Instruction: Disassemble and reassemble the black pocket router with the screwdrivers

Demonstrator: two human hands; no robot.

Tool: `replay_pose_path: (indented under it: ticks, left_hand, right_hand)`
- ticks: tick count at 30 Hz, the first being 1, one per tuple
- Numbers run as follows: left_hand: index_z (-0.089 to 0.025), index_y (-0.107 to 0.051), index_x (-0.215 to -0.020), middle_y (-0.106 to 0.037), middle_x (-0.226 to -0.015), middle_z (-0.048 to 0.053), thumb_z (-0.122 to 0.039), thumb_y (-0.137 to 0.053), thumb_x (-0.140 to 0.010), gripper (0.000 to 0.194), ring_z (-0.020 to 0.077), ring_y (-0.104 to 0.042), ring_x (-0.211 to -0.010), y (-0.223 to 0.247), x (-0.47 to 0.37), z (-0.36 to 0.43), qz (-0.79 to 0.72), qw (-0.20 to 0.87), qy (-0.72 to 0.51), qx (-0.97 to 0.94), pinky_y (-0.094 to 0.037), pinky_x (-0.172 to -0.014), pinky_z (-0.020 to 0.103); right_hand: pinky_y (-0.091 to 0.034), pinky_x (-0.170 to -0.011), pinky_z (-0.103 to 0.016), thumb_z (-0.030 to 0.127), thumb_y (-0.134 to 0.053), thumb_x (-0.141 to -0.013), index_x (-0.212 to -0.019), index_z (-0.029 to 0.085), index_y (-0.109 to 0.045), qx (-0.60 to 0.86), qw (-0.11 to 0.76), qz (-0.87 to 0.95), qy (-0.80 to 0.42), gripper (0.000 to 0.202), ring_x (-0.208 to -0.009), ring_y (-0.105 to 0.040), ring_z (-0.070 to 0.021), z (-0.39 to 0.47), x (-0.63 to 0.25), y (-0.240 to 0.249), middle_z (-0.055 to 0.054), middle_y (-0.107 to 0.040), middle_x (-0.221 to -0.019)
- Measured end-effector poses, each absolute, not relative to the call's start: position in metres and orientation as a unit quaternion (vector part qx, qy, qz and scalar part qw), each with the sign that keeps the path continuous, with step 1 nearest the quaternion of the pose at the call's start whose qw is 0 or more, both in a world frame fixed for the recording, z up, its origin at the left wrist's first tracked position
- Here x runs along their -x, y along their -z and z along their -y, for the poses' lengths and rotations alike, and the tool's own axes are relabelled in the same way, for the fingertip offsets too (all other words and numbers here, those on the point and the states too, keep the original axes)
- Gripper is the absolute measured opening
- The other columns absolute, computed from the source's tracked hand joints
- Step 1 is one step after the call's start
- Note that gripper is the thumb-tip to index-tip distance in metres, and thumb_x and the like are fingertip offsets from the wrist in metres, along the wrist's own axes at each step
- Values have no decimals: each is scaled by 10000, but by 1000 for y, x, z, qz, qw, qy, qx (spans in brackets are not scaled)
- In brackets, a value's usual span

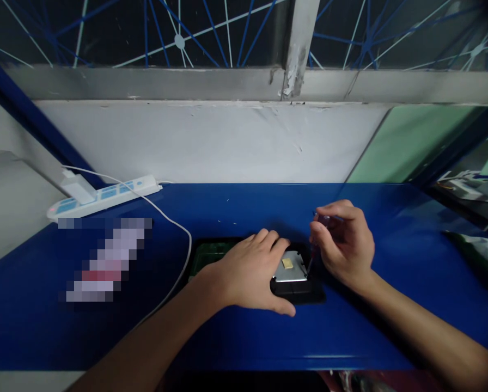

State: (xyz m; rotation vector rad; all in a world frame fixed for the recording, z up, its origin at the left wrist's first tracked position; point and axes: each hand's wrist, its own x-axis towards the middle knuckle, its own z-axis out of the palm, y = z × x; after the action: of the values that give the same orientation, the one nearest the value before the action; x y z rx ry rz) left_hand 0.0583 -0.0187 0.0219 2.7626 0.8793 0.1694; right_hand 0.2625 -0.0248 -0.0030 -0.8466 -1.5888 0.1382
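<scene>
A black-framed device (pixel 297 294) lies on the blue tabletop, with a dark green part (pixel 208 255) showing at its left end. At its right end sits a silver metal plate (pixel 297 269) bearing a small yellowish square pad (pixel 287 263). Across the middle of the device my left hand (pixel 252 272) lies flat, fingers stretched, hiding much of it. My right hand (pixel 346 245) is closed round the purplish handle of a small screwdriver (pixel 314 253). The screwdriver stands nearly upright, its tip at the plate's lower right corner.
A white power strip (pixel 105 197) with a plugged-in charger (pixel 78 188) stands back left. Its white cable (pixel 189 239) curves down to the device's left side. A blurred-out item (pixel 113 256) lies at left. A green panel (pixel 395 144) leans against the wall at right.
</scene>
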Motion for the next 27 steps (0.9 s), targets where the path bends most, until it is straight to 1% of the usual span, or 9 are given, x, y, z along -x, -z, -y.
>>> replay_pose_path:
  ticks: [4,9,13,16,20,22,25,27]
  left_hand:
    - [-155,-491,-1293,-566,-1186,124,-724,-779,-599,942,350,-530,-1107,-20,-58,18,-301,118,-56,-944,-447,-983,477]
    - [-152,-530,-1227,-570,-1127,108,-698,-802,-598,876,326,-540,-1060,-22,-58,19,-301,115,-55,-945,-474,-946,464]
    - [-148,-528,-1241,-569,-1127,111,-705,-801,-592,898,332,-534,-1076,-23,-58,18,-298,118,-55,-946,-470,-957,464]
    - [-148,-525,-1248,-571,-1136,111,-705,-805,-582,912,332,-533,-1082,-22,-57,17,-297,121,-58,-945,-460,-976,464]
    - [-153,-509,-1267,-571,-1165,116,-699,-802,-592,916,336,-528,-1098,-20,-56,13,-301,126,-60,-943,-455,-979,468]
    - [-160,-507,-1272,-568,-1173,113,-693,-801,-601,906,333,-526,-1105,-20,-55,11,-302,131,-60,-942,-447,-991,472]
    - [-176,-518,-1259,-563,-1171,99,-680,-807,-605,875,322,-525,-1111,-22,-54,8,-302,142,-64,-940,-438,-1008,462]
    - [-182,-521,-1259,-559,-1175,96,-664,-816,-606,863,317,-523,-1115,-24,-53,7,-303,148,-64,-939,-439,-1009,453]
  right_hand:
    - [-518,-526,-284,161,-666,-880,-1115,261,-563,357,622,695,-47,275,-668,-596,-129,25,-263,3,-12,-549,-905]
    - [-514,-540,-275,89,-669,-853,-1125,248,-573,345,613,710,-32,330,-706,-607,-129,26,-264,2,-16,-563,-922]
    - [-532,-563,-285,56,-658,-846,-1123,247,-583,338,610,716,-32,344,-727,-630,-135,29,-264,-1,-20,-577,-927]
    - [-554,-576,-293,58,-653,-851,-1117,242,-599,352,604,714,-36,328,-709,-651,-134,33,-263,-2,-17,-603,-912]
    - [-582,-584,-300,80,-619,-890,-1144,235,-624,381,595,705,-63,297,-626,-670,-119,37,-263,-4,-16,-669,-898]
    - [-588,-593,-308,95,-622,-899,-1154,237,-628,386,596,701,-71,292,-641,-685,-130,37,-264,-4,-23,-699,-909]
    - [-572,-610,-323,117,-691,-862,-1083,237,-646,348,610,710,-51,256,-719,-685,-158,33,-265,-6,-27,-706,-891]
    - [-550,-602,-323,121,-731,-832,-1012,235,-663,327,621,712,-30,224,-716,-663,-158,30,-265,-8,-20,-694,-861]
